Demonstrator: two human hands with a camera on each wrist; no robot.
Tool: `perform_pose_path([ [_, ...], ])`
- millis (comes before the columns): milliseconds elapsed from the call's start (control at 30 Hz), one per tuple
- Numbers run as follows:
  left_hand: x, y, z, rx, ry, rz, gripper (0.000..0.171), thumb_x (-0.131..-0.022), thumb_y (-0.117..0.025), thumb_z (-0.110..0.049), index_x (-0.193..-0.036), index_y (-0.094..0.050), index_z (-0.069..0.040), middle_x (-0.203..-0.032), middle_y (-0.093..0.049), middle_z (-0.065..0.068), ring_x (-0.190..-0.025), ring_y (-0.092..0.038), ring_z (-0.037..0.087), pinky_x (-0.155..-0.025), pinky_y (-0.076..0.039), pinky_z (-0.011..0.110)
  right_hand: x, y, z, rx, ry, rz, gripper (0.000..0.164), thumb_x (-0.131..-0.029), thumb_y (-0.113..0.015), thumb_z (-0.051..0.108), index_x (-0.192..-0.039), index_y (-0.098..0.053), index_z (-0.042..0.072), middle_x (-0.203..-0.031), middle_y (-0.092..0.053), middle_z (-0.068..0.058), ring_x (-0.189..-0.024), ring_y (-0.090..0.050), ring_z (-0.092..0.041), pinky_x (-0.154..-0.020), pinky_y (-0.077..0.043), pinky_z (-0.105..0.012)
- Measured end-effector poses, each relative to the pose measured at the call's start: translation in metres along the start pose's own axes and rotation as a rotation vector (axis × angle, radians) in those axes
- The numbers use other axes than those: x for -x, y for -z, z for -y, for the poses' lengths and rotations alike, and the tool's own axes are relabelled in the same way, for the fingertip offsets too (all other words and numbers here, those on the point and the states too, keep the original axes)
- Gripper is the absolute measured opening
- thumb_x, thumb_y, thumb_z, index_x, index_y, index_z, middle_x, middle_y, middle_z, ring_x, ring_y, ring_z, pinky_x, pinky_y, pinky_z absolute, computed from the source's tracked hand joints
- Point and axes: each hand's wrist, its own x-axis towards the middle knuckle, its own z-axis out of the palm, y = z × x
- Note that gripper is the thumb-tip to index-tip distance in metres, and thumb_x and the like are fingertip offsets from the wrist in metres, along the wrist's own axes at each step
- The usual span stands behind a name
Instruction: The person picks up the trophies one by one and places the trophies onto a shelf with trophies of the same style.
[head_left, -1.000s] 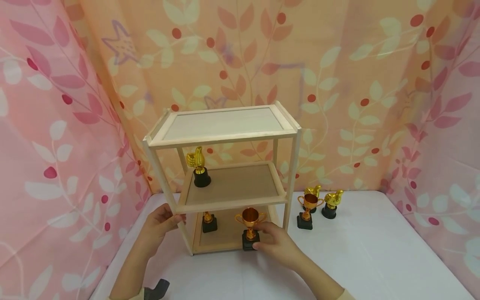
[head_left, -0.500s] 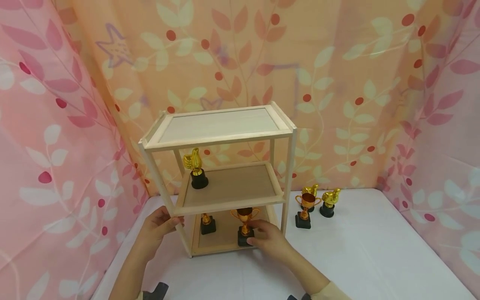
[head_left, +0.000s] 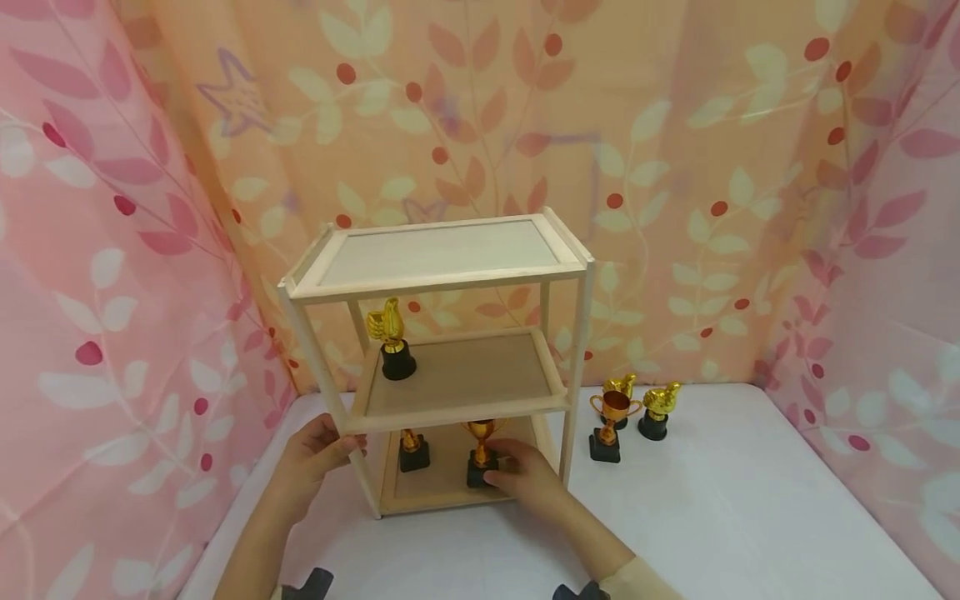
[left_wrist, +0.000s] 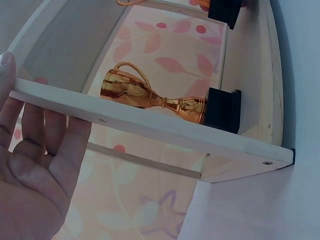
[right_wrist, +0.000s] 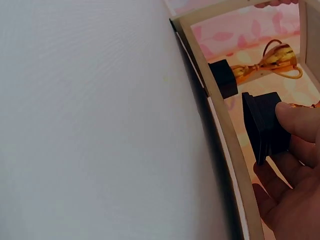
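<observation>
A three-tier wooden shelf (head_left: 442, 273) stands on the white table. My left hand (head_left: 311, 458) grips its front left post (left_wrist: 145, 120), thumb on one side and fingers behind. In my right hand (head_left: 534, 483) is a copper-coloured trophy cup (head_left: 482, 458), held by its black base (right_wrist: 267, 122) over the bottom tier; the middle tier's front edge hides its rim. A similar trophy cup (left_wrist: 127, 90) stands to its left on that tier, its top hidden in the head view. One tier up, a gold thumbs-up trophy (head_left: 395, 354) stands at the left.
On the table right of the shelf stand another trophy cup (head_left: 606, 433) and two gold thumbs-up trophies, one (head_left: 660, 408) beside it and one (head_left: 619, 385) partly behind it. Floral curtains (head_left: 675, 167) enclose the table at the back and both sides.
My right hand has carried the trophy cup left and deeper into the bottom tier, so its rim has gone behind the middle tier's edge. The left hand stays on the post.
</observation>
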Motion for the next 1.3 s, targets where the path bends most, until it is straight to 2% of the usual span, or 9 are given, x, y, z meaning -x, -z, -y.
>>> perform_pose_path([
  [200,-0.001,0.0,0.0,-0.01,0.003,-0.011,0.01,-0.101,-0.062,-0.003,-0.109,-0.059,-0.005,-0.097,-0.074,0.001,-0.093,-0.073,0.016,-0.084,-0.06,0.029,-0.006,-0.002,-0.004,0.025,0.002,-0.04,0.048,-0.091,-0.077,0.026,-0.134,-0.064,0.011,-0.131,-0.068,-0.009,-0.121,-0.062,-0.031,-0.103,-0.05,-0.051],
  [400,-0.001,0.0,-0.001,-0.016,0.009,-0.007,0.01,-0.101,-0.062,-0.003,-0.11,-0.059,-0.004,-0.098,-0.074,0.002,-0.094,-0.073,0.017,-0.086,-0.059,0.03,-0.011,-0.002,-0.002,0.031,-0.04,-0.04,0.048,-0.091,-0.078,0.026,-0.134,-0.064,0.011,-0.132,-0.067,-0.008,-0.121,-0.061,-0.029,-0.104,-0.048,-0.051],
  [600,-0.003,0.0,0.0,-0.006,-0.005,-0.002,0.01,-0.1,-0.063,-0.003,-0.11,-0.06,-0.004,-0.098,-0.074,0.003,-0.094,-0.073,0.016,-0.086,-0.059,0.029,-0.019,-0.002,-0.003,0.044,-0.031,-0.042,0.046,-0.091,-0.077,0.025,-0.133,-0.064,0.012,-0.133,-0.067,-0.006,-0.118,-0.062,-0.026,-0.102,-0.049,-0.049],
  [833,-0.002,0.001,0.002,0.002,0.004,-0.006,0.009,-0.1,-0.063,-0.002,-0.108,-0.059,-0.004,-0.097,-0.074,0.002,-0.093,-0.073,0.015,-0.085,-0.059,0.029,-0.024,-0.005,-0.006,0.017,-0.01,-0.028,0.045,-0.091,-0.078,0.021,-0.133,-0.064,0.012,-0.134,-0.065,-0.009,-0.123,-0.061,-0.031,-0.105,-0.047,-0.053],
  [1300,-0.003,0.001,0.002,-0.02,0.017,-0.018,0.009,-0.099,-0.065,-0.003,-0.105,-0.058,-0.004,-0.096,-0.074,-0.003,-0.091,-0.072,0.013,-0.085,-0.06,0.028,-0.035,-0.01,-0.01,0.06,-0.037,-0.019,0.042,-0.091,-0.078,0.022,-0.131,-0.065,0.016,-0.136,-0.064,-0.006,-0.132,-0.055,-0.031,-0.111,-0.042,-0.055],
])
